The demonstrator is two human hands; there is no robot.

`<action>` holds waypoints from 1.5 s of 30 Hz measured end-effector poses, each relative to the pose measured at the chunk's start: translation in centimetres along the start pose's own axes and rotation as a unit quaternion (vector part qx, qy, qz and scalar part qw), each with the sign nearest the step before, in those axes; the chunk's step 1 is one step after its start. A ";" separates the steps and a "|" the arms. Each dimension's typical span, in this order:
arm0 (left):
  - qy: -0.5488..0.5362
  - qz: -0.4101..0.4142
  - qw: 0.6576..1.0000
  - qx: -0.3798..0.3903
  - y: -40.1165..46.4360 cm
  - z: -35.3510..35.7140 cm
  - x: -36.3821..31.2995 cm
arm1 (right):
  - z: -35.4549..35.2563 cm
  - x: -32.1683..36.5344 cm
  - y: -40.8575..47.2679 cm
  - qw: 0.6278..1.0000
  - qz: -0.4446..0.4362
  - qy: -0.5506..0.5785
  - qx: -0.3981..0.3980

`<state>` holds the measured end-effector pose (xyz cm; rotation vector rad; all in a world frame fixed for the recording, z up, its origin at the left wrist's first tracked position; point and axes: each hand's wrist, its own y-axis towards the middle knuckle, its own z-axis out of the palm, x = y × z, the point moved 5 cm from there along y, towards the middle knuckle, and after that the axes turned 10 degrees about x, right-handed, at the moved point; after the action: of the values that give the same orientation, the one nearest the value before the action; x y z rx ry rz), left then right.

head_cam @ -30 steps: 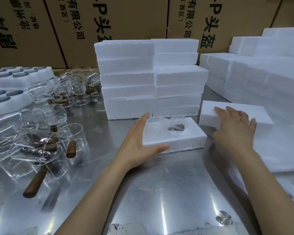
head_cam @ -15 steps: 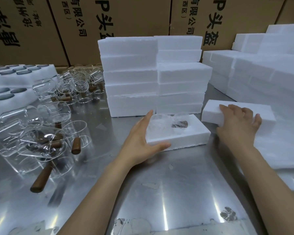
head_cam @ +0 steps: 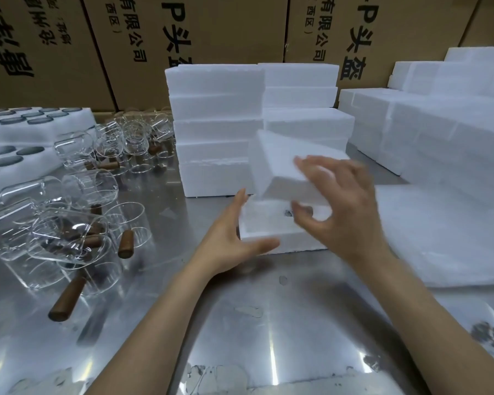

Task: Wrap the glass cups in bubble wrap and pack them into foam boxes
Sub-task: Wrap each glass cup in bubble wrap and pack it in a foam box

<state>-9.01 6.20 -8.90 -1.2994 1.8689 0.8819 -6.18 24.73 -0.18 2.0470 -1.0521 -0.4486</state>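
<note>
- My right hand [head_cam: 340,212] carries a foam lid [head_cam: 280,169], tilted, just above the open foam box [head_cam: 265,238]; the grip is closed on the lid's near end, fingers on top and thumb underneath, though motion blur smears the exact contact.
- My left hand [head_cam: 234,238] sits against the box's left end with the thumb along its near edge, bracing rather than clasping; that grip is wide, fingers spread, holding nothing.
- The box stands on the steel desk [head_cam: 268,323] in front of me, just before the stack of foam boxes [head_cam: 217,129]. Inside it I can make out something clear with a dark spot, which I judge to be a wrapped glass cup, but the lid and my hand hide most of it.
- By my reading, this one cup is wrapped and seated, and the lid is not yet down. What is left for this box is to level the lid and press it home.
- Much of the job is left: a heap of glass cups [head_cam: 69,223] with wooden handles [head_cam: 66,303] lies unwrapped on the desk to my left, some tipped on their sides and touching one another.
- More foam pieces [head_cam: 439,132] wait stacked to my right.
- Cardboard cartons [head_cam: 211,32] line the back.
</note>
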 end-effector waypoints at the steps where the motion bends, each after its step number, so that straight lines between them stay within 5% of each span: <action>1: -0.011 0.004 1.000 -0.001 0.0 -0.1 -0.1 | 0.6 0.6 0.0 1.000 -0.009 0.004 0.025; 11: -0.088 0.034 0.995 0.018 0.2 -0.3 -0.7 | 3.0 1.2 -0.7 0.992 0.010 -0.016 0.128; 19: -0.130 0.026 0.989 0.071 0.1 0.7 -1.0 | 2.8 2.0 -0.9 0.990 -0.001 -0.025 0.137; 24: -0.274 0.025 0.954 0.118 0.4 0.4 -1.3 | 3.0 2.8 -1.1 0.988 -0.005 -0.061 0.140; 28: -0.251 -0.006 0.963 0.098 0.7 0.8 -0.3 | 3.1 3.2 -1.4 0.986 0.009 -0.088 0.142; 32: -0.234 -0.005 0.969 0.080 0.8 0.7 0.2 | 2.4 2.8 -1.2 0.993 0.044 0.021 0.111; 35: -0.259 0.001 0.962 0.087 0.9 0.7 0.4 | 0.4 0.2 -0.7 0.976 0.161 0.144 0.011; 38: -0.303 -0.031 0.949 0.081 0.8 0.6 0.3 | -0.4 -3.6 -1.2 0.906 0.325 0.269 -0.023; 43: -0.331 -0.021 0.939 0.093 0.8 0.7 -0.4 | 2.8 -5.8 -3.2 0.630 0.508 0.581 0.091; 45: -0.304 -0.024 0.949 0.076 0.7 0.9 -0.3 | 3.6 -5.8 -3.5 0.615 0.509 0.590 0.121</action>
<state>-9.45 7.23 -9.05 -0.8431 1.3779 0.9569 -9.97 28.93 -5.33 1.0634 -1.1159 1.5003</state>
